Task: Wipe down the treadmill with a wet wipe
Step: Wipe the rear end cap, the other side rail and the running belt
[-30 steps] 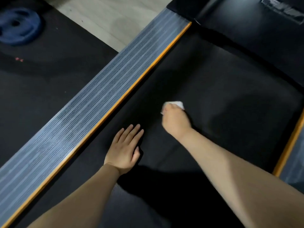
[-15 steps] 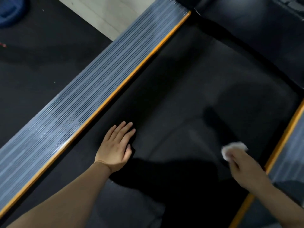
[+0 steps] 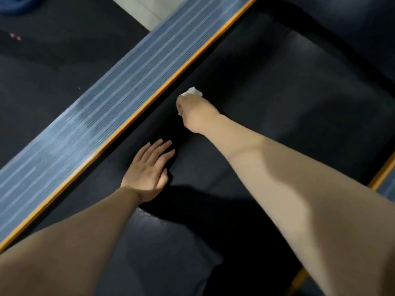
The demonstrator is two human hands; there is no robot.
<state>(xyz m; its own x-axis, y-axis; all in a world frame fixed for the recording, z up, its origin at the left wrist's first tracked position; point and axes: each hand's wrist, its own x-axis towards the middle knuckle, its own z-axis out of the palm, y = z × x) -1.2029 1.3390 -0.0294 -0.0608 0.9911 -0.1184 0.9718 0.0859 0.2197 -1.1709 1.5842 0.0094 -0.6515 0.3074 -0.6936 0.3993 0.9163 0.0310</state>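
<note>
A treadmill belt [image 3: 267, 107] is wiped with a wet wipe [image 3: 191, 92] held in the right hand [image 3: 195, 113].

The white wipe is gripped in curled fingers and pressed to the belt beside the orange-edged side rail [image 3: 102, 112], at 12 o'clock from the left hand [image 3: 149, 171], which is laid flat, fingers straight, holding nothing. The treadmill's long axis is seen running from 7 to 1 o'clock.

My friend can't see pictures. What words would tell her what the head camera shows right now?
A person's right hand presses a white wet wipe onto the black treadmill belt, close to the orange-edged ribbed side rail. The left hand rests flat on the belt, fingers straight. A dark floor mat lies beyond the rail.
</note>
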